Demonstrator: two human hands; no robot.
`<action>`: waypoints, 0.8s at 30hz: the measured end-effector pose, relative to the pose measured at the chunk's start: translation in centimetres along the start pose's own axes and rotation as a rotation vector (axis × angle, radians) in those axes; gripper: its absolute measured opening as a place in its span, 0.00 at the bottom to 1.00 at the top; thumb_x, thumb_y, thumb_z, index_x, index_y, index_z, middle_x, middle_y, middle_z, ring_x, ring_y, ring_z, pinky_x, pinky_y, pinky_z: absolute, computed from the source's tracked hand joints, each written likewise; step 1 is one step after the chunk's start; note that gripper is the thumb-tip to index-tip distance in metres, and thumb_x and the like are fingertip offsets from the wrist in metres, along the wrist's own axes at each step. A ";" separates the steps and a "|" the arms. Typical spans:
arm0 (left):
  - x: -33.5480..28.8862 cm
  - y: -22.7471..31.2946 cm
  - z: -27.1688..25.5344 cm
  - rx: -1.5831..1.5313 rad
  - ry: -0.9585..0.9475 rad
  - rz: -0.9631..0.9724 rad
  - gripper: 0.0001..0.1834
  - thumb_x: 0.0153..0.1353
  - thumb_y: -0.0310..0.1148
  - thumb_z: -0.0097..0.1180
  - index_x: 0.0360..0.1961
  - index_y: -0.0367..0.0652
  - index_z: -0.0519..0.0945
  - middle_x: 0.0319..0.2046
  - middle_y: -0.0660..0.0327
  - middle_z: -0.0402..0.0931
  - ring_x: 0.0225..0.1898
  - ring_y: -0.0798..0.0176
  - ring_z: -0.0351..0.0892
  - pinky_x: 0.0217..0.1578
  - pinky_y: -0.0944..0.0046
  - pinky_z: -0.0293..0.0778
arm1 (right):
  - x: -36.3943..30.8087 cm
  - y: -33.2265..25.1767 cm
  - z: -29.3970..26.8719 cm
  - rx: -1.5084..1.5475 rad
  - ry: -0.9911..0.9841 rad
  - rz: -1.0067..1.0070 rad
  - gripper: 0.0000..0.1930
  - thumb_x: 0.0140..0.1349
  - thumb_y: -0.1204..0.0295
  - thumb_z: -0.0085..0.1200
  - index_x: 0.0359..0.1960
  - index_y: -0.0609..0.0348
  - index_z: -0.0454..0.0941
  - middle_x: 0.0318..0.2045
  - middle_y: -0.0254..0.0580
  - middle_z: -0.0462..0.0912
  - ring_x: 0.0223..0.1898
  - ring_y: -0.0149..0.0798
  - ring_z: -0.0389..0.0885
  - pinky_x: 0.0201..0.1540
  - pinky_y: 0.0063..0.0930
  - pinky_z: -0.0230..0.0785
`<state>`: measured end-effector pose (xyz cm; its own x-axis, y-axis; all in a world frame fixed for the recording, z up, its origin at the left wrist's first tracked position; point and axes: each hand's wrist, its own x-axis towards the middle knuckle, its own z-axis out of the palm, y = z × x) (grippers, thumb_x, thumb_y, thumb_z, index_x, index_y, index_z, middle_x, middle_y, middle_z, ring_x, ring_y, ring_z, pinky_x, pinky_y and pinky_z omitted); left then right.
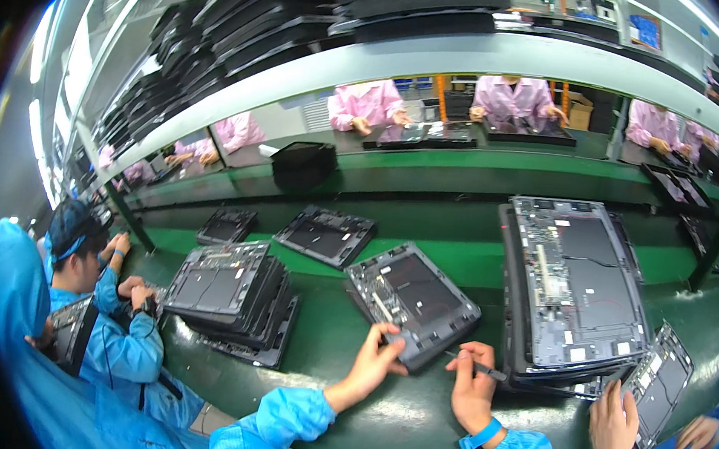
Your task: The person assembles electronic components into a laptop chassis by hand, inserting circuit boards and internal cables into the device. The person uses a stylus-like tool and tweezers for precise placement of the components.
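An opened tablet-like device (421,298), with its circuit board and black battery showing, lies tilted on the green bench in front of me. My left hand (375,358) grips its near left corner, fingers closed round the edge. At the near right corner, my right hand (473,388) is closed on a slim dark hand tool (489,371). The tool's thin tip points at the device's near edge; whether it touches, I cannot tell. A blue strap with a cord circles my right wrist.
A tall stack of opened devices (581,287) stands right of my work, a lower stack (222,285) to the left. Two devices lie behind. A co-worker's hand (616,422) reaches toward a leaning device (660,388) at right. Workers in blue sit at left; pink-clad workers face across.
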<state>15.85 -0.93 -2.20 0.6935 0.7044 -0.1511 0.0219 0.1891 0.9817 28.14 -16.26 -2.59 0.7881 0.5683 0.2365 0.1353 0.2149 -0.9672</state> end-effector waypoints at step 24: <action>-17.6 -3.5 -2.4 1.037 0.258 0.356 0.40 0.58 0.38 0.73 0.71 0.43 0.70 0.74 0.19 0.37 0.74 0.19 0.52 0.69 0.30 0.55 | 6.1 -2.5 0.4 -0.040 -0.290 0.224 0.05 0.73 0.72 0.52 0.42 0.59 0.77 0.25 0.22 0.71 0.27 0.18 0.63 0.30 0.18 0.54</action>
<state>1.89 -12.34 -3.29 0.6125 0.7481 0.2553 0.5242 -0.6261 0.5772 32.39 -12.96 1.31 0.5982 0.8008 0.0290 0.0062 0.0316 -0.9995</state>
